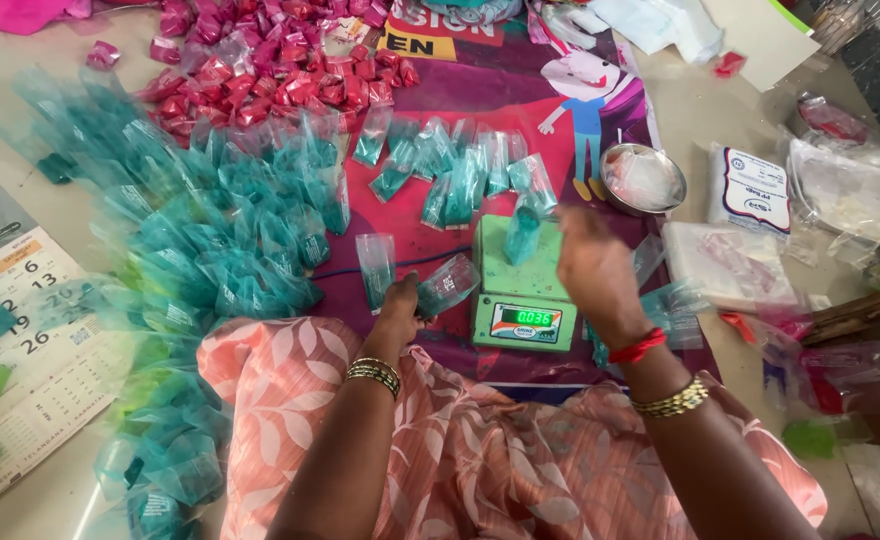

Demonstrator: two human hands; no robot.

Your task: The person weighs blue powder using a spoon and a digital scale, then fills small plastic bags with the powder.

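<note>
Head view, looking down at my lap and the floor. My left hand (400,305) is curled shut around a small clear plastic pouch with teal powder (447,284); the fingers wrap its lower end and the pouch sticks out to the right, tilted, just left of the small green digital weighing scale (520,290). My right hand (592,270) hovers over the scale's right edge, back of the hand toward the camera, fingers bent down. It is motion-blurred, so I cannot tell how far open it is or whether it pinches anything. It sits just right of another teal-filled pouch standing on the scale platform (522,232); contact unclear.

1 more clear pouch with a little teal at the bottom (376,268) lies flat on the printed red and purple sheet (480,85), near my left hand, not touching it. A row of similar teal pouches (450,170) lies behind the scale. A big heap of filled teal pouches (210,230) spreads on my left, down past my knee. A pile of pink-red filled pouches (260,70) sits farther back. A round steel bowl (643,178) is behind and right of the scale, well clear of both hands. A stack of flat clear plastic bags (725,262) lies to the right. A paper wall calendar (30,330) lies on the floor at far left.

Left wrist has gold bangles (374,372); right wrist has a red thread (638,347) and a gold bracelet (671,401).
</note>
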